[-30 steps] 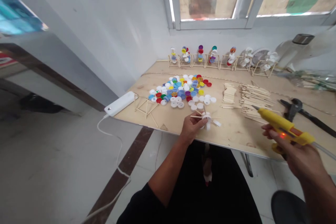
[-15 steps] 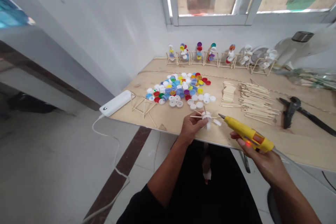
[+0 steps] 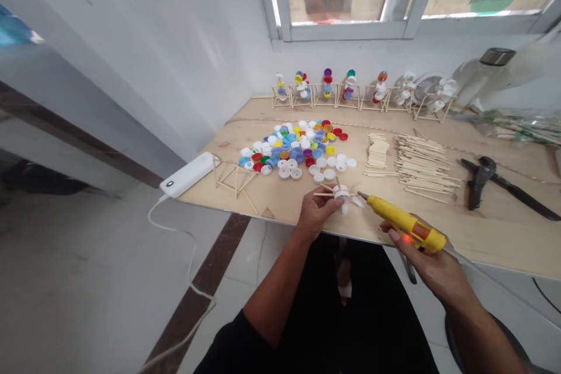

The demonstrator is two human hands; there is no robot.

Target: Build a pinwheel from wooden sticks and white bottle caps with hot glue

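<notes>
Near the table's front edge, my left hand (image 3: 314,210) is closed on a small wheel of white bottle caps and wooden sticks (image 3: 342,193). Its sticks point outward, and white caps sit on some of them. My right hand (image 3: 427,260) is wrapped around a yellow glue gun (image 3: 405,222), whose red light glows. The gun's dark nozzle points left, close to the right side of the wheel; whether it touches is too small to tell. Behind my left hand lies a heap of coloured bottle caps (image 3: 291,143), with loose white caps (image 3: 328,174) at its front.
Piles of wooden sticks (image 3: 423,166) and pliers (image 3: 482,178) lie on the right. A stick frame (image 3: 236,180) and a white power strip (image 3: 190,175) sit at the left. Finished cap-wheel stands (image 3: 328,93), a small fan (image 3: 427,90) and a bottle (image 3: 491,76) line the wall.
The whole view has shifted slightly to the left. The glue gun's nozzle has come a little nearer to the cap wheel. Both hands keep their grips.
</notes>
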